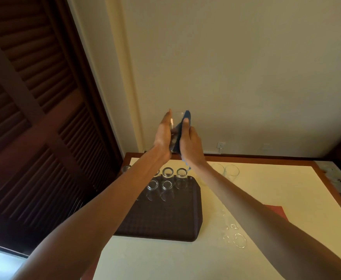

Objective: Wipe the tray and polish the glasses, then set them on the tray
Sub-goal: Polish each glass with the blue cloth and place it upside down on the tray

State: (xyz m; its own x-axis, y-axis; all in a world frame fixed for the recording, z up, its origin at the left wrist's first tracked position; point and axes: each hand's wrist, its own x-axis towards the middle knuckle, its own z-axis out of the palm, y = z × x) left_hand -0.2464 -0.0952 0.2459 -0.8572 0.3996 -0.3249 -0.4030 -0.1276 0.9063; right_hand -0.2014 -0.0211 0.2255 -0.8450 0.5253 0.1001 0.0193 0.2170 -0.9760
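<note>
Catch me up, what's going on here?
A person is polishing a glass held up in front of the wall. The left hand lies against one side with its fingers straight, and the right hand presses a blue cloth to the other. Below, several glasses already stand at the far end of the dark tray. More loose glasses wait on the table to its right.

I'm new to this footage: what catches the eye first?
Mid-frame, the left hand lies flat against a clear drinking glass held up high, while the right hand grips a blue cloth against it. Below, a dark brown textured tray on the cream-topped table carries rows of clear glasses at its far end.
</note>
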